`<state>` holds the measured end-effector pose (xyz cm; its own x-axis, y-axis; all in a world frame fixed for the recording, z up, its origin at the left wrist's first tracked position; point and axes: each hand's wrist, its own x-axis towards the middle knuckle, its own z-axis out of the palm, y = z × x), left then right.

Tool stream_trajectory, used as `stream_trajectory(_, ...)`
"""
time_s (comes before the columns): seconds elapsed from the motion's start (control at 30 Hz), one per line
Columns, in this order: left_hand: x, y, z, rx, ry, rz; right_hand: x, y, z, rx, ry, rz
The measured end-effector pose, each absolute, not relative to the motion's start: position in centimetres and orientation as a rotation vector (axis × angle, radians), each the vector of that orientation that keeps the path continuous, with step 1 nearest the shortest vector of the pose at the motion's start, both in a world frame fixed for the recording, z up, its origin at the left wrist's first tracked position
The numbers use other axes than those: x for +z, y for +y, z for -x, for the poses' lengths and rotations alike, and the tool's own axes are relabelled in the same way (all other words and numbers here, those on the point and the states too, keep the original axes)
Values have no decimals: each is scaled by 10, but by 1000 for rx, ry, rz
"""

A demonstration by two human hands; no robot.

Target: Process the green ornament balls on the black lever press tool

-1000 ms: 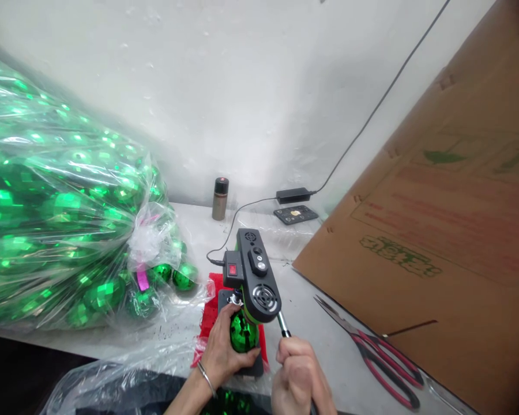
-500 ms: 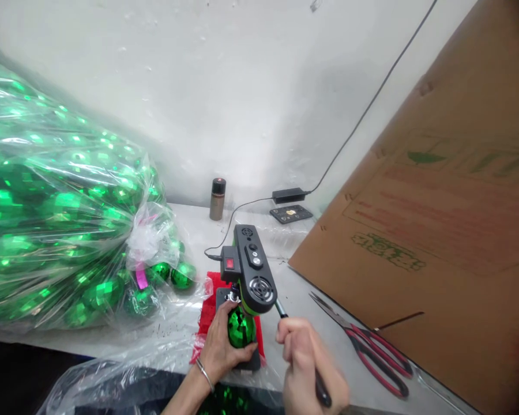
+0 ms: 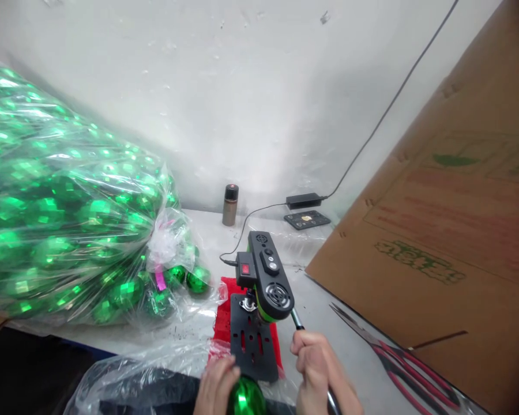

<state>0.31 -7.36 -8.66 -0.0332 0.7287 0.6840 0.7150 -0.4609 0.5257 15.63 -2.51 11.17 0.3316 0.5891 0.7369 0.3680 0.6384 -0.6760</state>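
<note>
My left hand is at the bottom centre, its fingers curled against a shiny green faceted ball at the near edge of the table. My right hand is wrapped round the black handle of a lever on the right side of a small black machine. Under the machine's head lies its black slotted base plate, with no ball on it, over a red cloth. The machine has a red switch on its left side.
A large clear bag of green balls fills the left. Behind the machine stand a small bottle, a power adapter and a dark plate. Red-handled scissors lie at right before a big cardboard box.
My left hand has brought the green ball off the base plate toward me, baring the plate. My right hand remains on the lever. The whole view has shifted slightly.
</note>
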Motion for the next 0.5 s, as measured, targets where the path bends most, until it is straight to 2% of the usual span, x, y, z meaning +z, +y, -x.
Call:
stream_trajectory(0.13, -14, 16, 40, 1383, 2007, -1877, 111, -24, -158, 186, -1290, 915)
stream_trajectory(0.23, 24, 73, 65, 1083, 2279, -1742, 111, -24, -161, 178, -1349, 901)
stream_trajectory(0.5, 22, 102, 63, 988, 2134, -1655, 102, -22, -165, 143, -1406, 854)
